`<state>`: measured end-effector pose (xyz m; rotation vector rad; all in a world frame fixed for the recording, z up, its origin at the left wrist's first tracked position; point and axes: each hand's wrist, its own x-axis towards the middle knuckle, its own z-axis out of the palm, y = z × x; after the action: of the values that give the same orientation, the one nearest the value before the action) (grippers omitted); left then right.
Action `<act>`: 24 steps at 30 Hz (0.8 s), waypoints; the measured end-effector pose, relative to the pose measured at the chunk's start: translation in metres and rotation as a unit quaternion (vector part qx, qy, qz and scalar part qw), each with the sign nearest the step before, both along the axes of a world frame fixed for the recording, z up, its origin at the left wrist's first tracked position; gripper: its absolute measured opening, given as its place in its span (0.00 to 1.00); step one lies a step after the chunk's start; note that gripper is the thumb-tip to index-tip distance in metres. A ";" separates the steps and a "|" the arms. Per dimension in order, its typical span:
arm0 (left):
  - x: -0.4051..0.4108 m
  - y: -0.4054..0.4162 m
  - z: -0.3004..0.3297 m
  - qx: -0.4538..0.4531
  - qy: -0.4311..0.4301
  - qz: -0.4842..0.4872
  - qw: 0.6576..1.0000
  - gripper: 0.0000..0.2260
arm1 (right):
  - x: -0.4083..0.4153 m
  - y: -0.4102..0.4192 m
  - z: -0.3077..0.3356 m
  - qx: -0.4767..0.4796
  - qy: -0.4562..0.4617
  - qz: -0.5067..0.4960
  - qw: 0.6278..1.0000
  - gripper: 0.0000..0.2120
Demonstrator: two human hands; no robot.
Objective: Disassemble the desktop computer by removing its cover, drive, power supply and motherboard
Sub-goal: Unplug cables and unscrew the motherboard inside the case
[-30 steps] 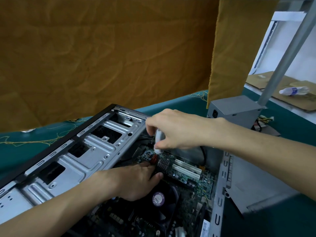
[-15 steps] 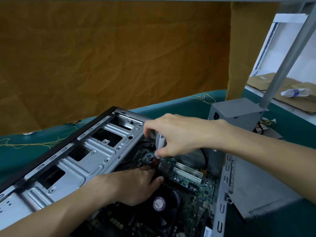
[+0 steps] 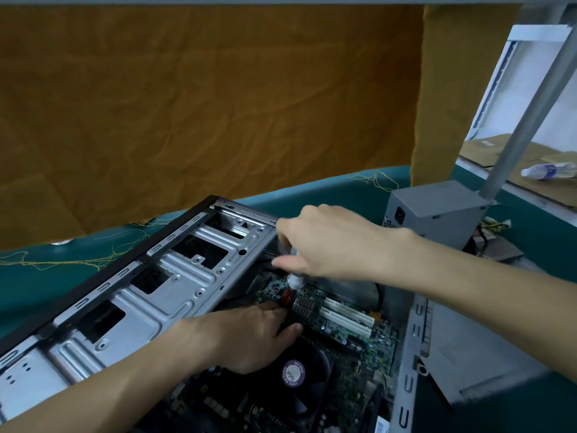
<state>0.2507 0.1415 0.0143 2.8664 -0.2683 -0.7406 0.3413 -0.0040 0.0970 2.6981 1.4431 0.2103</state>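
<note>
The right hand (image 3: 331, 245) curls around the pale handle of a screwdriver (image 3: 295, 278), holding it upright with its tip down on the far corner of the motherboard (image 3: 340, 323) — the tip itself is hidden among the components, so I cannot tell which screw it is on. The left hand (image 3: 256, 335) lies low inside the case (image 3: 175, 282), fingers reaching toward a red connector (image 3: 285, 297) just below the tool; whether they pinch anything or merely steady the board cannot be told from here. Beside that hand sits the black cooler fan (image 3: 293, 375) with its round purple label, fixed over the board. Judging by how things lie, most of the job is done: the case is open with no cover on it, the drive bays in the metal frame look bare, and the grey power supply (image 3: 437, 214) stands out on the green table (image 3: 312, 195) to the right, well apart from the case, its wires trailing behind it. A flat grey panel (image 3: 462, 364) lying right of the case may be the removed cover. What remains is the motherboard — it sits in the chassis, and the step in hand looks like freeing its screws.
</note>
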 end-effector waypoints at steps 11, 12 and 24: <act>0.000 0.001 -0.001 -0.002 -0.006 0.004 1.000 0.25 | -0.001 0.000 -0.005 0.028 -0.033 -0.004 0.999 0.18; 0.001 0.001 0.000 -0.001 -0.007 0.003 1.000 0.25 | 0.001 -0.001 0.000 0.041 0.035 0.020 0.998 0.15; 0.001 0.000 0.001 0.002 -0.003 -0.002 1.000 0.24 | -0.003 -0.001 0.006 0.024 0.167 0.000 0.986 0.11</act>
<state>0.2516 0.1414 0.0154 2.8731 -0.2722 -0.7349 0.3386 -0.0050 0.1027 2.8773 1.5325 -0.2221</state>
